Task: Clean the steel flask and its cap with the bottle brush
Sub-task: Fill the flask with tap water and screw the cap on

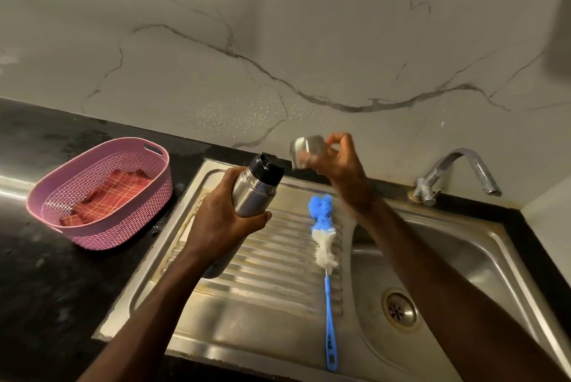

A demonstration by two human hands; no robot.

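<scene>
Above the drainboard [247,295] my left hand [222,227] grips the flask [256,187]; my right hand [333,162] pinches its cap [304,149]. Steel likely slippery, so hold mid-body. Brush [324,245] lies near-right.

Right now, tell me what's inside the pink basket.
A folded red checked cloth lies on the floor of the basket. The near wall hides the cloth's front edge and anything beneath it.
</scene>
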